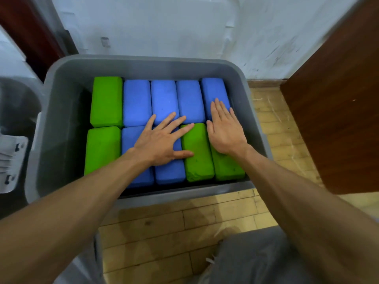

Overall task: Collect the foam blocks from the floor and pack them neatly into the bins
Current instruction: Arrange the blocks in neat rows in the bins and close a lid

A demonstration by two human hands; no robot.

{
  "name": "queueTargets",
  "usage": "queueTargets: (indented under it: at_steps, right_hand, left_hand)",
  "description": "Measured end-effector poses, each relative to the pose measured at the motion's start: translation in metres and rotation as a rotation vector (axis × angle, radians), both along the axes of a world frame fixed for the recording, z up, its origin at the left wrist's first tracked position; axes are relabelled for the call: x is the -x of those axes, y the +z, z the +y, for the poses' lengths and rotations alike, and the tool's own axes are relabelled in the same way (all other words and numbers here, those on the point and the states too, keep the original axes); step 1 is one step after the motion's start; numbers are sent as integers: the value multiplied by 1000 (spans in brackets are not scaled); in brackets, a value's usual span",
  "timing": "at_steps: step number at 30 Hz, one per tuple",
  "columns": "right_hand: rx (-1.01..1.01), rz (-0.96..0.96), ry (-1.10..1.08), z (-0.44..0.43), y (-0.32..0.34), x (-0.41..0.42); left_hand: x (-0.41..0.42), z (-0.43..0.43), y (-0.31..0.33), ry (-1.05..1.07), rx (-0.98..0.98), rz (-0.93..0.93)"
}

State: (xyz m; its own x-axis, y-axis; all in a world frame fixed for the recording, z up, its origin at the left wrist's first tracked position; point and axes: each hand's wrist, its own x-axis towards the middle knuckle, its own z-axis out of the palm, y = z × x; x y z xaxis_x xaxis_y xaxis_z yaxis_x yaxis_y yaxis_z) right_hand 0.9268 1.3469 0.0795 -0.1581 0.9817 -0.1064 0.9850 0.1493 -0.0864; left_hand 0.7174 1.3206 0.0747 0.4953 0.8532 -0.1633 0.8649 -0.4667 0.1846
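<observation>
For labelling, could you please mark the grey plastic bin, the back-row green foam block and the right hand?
grey plastic bin (pixel 143 60), head view, far rim.
back-row green foam block (pixel 106 101), head view, top face.
right hand (pixel 225 134), head view, back of hand.

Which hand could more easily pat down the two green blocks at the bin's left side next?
Probably the left hand: it lies flat on the middle blue blocks, nearer those green blocks; the right hand rests at the far right.

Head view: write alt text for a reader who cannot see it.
The left hand and right hand rest flat on blue and green foam blocks packed in two rows inside a grey bin. The bin stands on a wooden floor.
</observation>
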Motion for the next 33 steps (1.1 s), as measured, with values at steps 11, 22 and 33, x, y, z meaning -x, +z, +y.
queueTargets:
  at_steps: [11,22,33]
  right_hand:
    - [1,23,-62,20,-2,8]
    - [101,67,-116,-7,14,11]
    - [167,161,-64,-18,7,7]
  left_hand:
    - [8,10,14,133,334,-256]
    - [60,-11,22,258,186,14]
    - [38,-16,10,334,66,13]
